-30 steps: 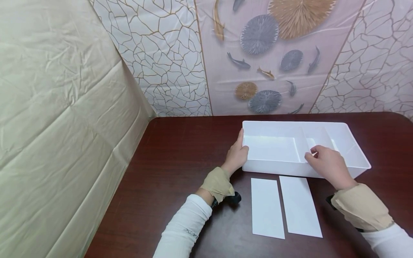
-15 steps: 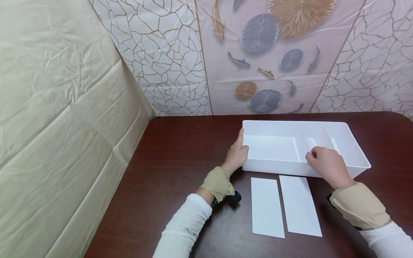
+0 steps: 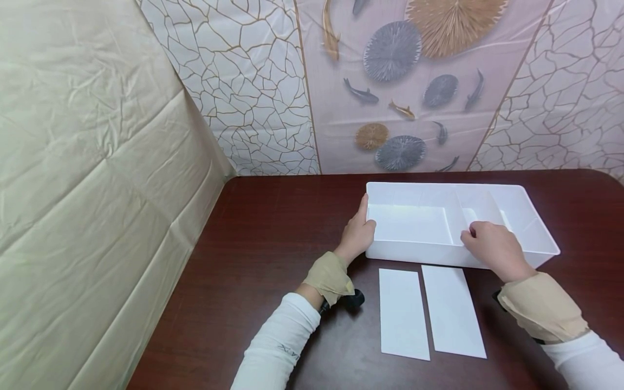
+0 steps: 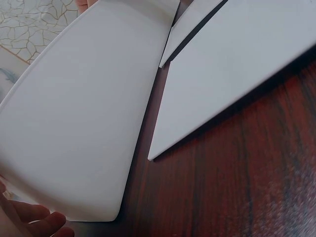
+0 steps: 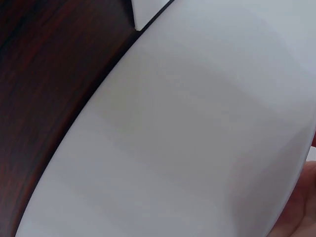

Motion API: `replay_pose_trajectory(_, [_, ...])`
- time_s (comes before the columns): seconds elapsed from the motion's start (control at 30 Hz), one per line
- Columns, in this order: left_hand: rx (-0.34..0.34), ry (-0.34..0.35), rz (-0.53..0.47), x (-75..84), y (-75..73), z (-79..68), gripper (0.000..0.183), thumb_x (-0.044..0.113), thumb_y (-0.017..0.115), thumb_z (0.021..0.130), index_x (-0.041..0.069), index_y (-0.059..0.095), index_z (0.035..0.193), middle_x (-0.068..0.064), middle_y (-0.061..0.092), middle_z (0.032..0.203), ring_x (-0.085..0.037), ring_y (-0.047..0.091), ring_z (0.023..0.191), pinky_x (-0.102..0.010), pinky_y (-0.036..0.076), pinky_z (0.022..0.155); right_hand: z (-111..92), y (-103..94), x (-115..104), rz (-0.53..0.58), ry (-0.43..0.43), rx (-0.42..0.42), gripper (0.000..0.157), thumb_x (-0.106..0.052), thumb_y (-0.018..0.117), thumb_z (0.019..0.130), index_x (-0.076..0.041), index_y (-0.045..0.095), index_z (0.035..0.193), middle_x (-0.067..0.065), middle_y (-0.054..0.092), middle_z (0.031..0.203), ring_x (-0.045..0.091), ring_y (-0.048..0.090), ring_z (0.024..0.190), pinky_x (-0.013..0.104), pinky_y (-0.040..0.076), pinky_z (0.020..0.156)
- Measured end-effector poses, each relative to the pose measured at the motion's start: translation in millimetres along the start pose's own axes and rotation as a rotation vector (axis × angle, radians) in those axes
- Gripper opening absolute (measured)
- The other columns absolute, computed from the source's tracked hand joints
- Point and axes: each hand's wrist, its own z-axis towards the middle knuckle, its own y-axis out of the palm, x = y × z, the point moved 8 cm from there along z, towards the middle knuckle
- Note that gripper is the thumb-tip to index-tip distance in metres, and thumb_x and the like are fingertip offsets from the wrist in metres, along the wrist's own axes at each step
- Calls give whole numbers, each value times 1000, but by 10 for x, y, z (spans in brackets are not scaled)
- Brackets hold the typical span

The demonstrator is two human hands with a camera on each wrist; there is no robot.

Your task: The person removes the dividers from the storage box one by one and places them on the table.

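Note:
A long white plastic organizer box [image 3: 419,250] lies across the table in the head view, parted by upright white dividers. My left hand [image 3: 358,234] grips its left end, thumb at the front corner and forefinger along the end wall. Curled fingers of that left hand [image 4: 37,218] show beside the box's corner in the left wrist view. Over the front wall reaches my right hand [image 3: 494,249], pinching the front end of the left divider [image 3: 457,208]; the fingertips are mostly hidden. In the right wrist view, part of the right hand [image 5: 298,207] shows behind the rim.
Two flat white panels, a left panel [image 3: 404,314] and a right panel [image 3: 454,311], lie side by side in front of the box. The dark red wooden table [image 3: 234,281] meets a patterned wall covering [image 3: 263,108] at the back. A pale cloth [image 3: 97,189] hangs at left.
My right hand's fingers have curled in more at the divider, and its wrist has risen slightly. The left hand, box and panels stay where they were.

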Motion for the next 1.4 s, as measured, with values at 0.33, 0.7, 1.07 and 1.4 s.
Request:
replay_pose_trajectory(0.33, [0, 8, -8, 2, 0, -8, 65, 17, 32, 89, 40, -1, 140, 1, 31, 143, -12, 19, 44, -27, 24, 45, 19, 20, 19, -4, 0, -27, 32, -15, 36, 86, -6, 38, 56, 3, 33, 49, 16, 31, 47, 27, 25, 45])
replay_pose_trajectory(0.7, [4, -1, -8, -1, -3, -15, 64, 17, 32, 89, 41, 1, 140, 0, 34, 141, -13, 20, 44, -27, 24, 45, 20, 11, 18, -5, -7, 5, 31, -14, 36, 85, -7, 36, 54, 3, 33, 49, 16, 30, 47, 27, 24, 44])
replay_pose_trajectory(1.07, [2, -1, -15, 2, 0, -14, 64, 16, 32, 89, 40, 1, 140, 0, 33, 142, -12, 20, 44, -26, 23, 44, 12, 13, 26, 4, -12, 28, 31, -13, 37, 85, -7, 37, 55, 3, 33, 48, 16, 30, 46, 27, 24, 44])
replay_pose_trajectory(1.4, [5, -3, -10, 5, -8, -12, 64, 16, 32, 88, 40, 2, 140, 1, 32, 142, -12, 20, 44, -26, 23, 44, 3, 4, 28, 11, -21, 68, 32, -13, 38, 84, -7, 36, 53, 2, 33, 46, 16, 30, 44, 27, 24, 42])
